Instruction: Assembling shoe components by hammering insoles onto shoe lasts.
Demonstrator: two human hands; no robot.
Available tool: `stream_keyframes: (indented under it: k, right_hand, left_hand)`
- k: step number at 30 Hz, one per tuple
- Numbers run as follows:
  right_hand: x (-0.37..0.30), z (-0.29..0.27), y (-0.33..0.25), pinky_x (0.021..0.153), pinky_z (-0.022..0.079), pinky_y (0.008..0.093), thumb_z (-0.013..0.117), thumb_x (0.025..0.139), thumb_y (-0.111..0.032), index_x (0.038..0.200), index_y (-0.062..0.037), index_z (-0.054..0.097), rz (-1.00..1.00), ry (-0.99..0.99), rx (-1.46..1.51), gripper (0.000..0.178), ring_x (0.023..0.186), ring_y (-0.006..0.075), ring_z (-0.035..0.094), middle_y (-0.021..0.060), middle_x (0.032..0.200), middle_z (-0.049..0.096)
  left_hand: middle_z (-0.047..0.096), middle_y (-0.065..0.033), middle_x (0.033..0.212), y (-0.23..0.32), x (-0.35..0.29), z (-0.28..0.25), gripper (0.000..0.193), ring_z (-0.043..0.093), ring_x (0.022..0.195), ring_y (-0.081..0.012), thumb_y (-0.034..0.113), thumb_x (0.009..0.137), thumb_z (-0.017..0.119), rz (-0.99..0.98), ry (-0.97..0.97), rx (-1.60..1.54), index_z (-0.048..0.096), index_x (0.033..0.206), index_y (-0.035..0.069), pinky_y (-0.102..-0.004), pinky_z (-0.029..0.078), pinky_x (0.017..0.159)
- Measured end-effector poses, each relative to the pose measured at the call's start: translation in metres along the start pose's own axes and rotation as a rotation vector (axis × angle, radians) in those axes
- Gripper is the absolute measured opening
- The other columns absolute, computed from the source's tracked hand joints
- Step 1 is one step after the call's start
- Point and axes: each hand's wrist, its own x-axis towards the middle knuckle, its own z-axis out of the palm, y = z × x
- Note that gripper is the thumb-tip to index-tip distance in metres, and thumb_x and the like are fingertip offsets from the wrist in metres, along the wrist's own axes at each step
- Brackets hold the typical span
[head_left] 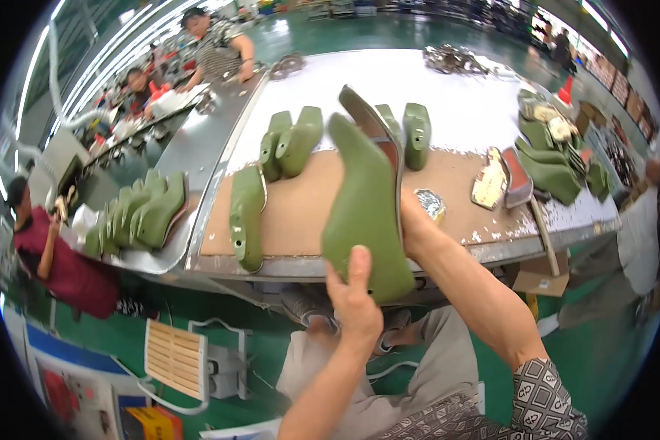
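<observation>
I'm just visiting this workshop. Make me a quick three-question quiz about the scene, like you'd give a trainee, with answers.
1. Which of the person's hands is mostly hidden behind the green shoe form?
2. True or false: the slatted chair stands to the person's left.
3. The wooden handle sticks out past: A) the table's near edge; B) its far edge.
Key: 1. Right hand; 2. True; 3. A.

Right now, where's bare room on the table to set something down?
Brown board between the lone left last and held last; white sheet behind the paired lasts. Crowded: right end, heaped lasts; far edge, a dark pile.
</observation>
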Motion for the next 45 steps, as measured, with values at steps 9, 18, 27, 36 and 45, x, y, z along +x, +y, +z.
stream_keyframes:
  k: [9, 18, 27, 36, 45]
  right_hand:
    - [-0.057, 0.013, 0.015, 0.061, 0.04, 0.029, 0.032, 0.101, -0.055, 0.074, -0.0011, 0.054, -0.33, 0.091, -0.54, 0.064, 0.067, 0.01, 0.041, 0.002, 0.067, 0.05]
    - [-0.085, -0.006, 0.004, 0.097, 0.042, 0.0369, 0.074, 0.082, -0.022, 0.146, -0.005, 0.025, -0.666, -0.57, -0.855, 0.082, 0.116, 0.0251, 0.051, 0.0178, 0.124, 0.051]
    - [-0.076, -0.011, 0.072, 0.084, 0.043, 0.0395, 0.078, 0.069, -0.017, 0.133, -0.0012, 0.04, -0.887, -0.737, -1.586, 0.076, 0.093, 0.0303, 0.055, 0.0133, 0.1, 0.055]
    - [-0.072, -0.018, 0.102, 0.071, 0.043, 0.0326, 0.062, 0.076, -0.025, 0.12, 0.0039, 0.051, -1.175, -0.591, -1.659, 0.054, 0.082, 0.0222, 0.053, 0.0088, 0.091, 0.054]
    - [-0.076, -0.012, 0.112, 0.11, 0.031, 0.0418, 0.067, 0.069, -0.028, 0.127, -0.0047, 0.051, -0.854, -0.754, -1.548, 0.065, 0.127, 0.0309, 0.041, 0.0123, 0.136, 0.048]
  left_hand:
    - [0.048, -0.009, 0.128, 0.012, -0.004, -0.009, 0.045, 0.047, 0.116, -0.0168, 0.024, 0.098, 0.054, 0.244, 0.033, 0.153, 0.04, 0.134, 0.0, -0.03, 0.038, 0.099]
    - [0.041, -0.0146, 0.141, 0.062, 0.004, -0.028, 0.081, 0.042, 0.127, -0.0278, 0.065, 0.093, 0.038, 0.607, -0.15, 0.213, 0.029, 0.145, 0.004, -0.0431, 0.034, 0.106]
    - [0.052, -0.0171, 0.128, 0.096, -0.009, -0.138, 0.051, 0.057, 0.11, -0.0295, 0.022, 0.091, 0.058, 0.164, 0.474, 0.106, 0.042, 0.134, 0.001, -0.0424, 0.047, 0.096]
    - [0.062, -0.012, 0.115, 0.096, 0.057, -0.052, 0.036, 0.062, 0.099, -0.0201, -0.001, 0.085, 0.056, 0.598, -0.267, 1.477, 0.06, 0.121, 0.002, -0.033, 0.049, 0.085]
    - [0.068, -0.0147, 0.077, -0.079, 0.132, 0.06, 0.013, 0.065, 0.077, -0.0337, 0.021, 0.074, 0.069, 0.447, -0.95, 1.924, 0.074, 0.074, 0.009, -0.0436, 0.052, 0.072]
